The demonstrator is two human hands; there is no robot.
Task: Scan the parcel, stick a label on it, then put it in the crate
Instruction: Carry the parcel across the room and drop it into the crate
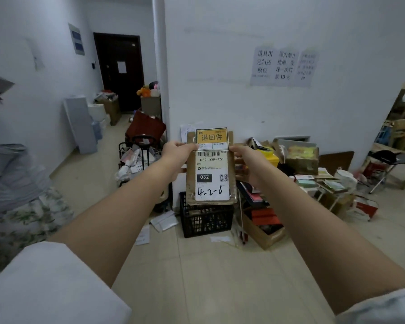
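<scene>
A flat brown cardboard parcel [230, 169] is held upright at arm's length, above a black plastic crate [205, 222] on the floor. It carries a white shipping label with a barcode and handwritten "4-2-6". A yellow-and-white label [212, 139] lies over its top part. My left hand [177, 152] pinches the left edge of that label and the parcel. My right hand [243, 153] pinches the right edge at the same height. Whether the yellow label is fully stuck down I cannot tell.
A white wall with paper notices [284, 66] rises behind the crate. Open boxes of books and packets [262, 220] crowd the floor on the right. A trolley with loose mail [138, 160] stands left of the crate. Grey envelopes [164, 220] lie beside it.
</scene>
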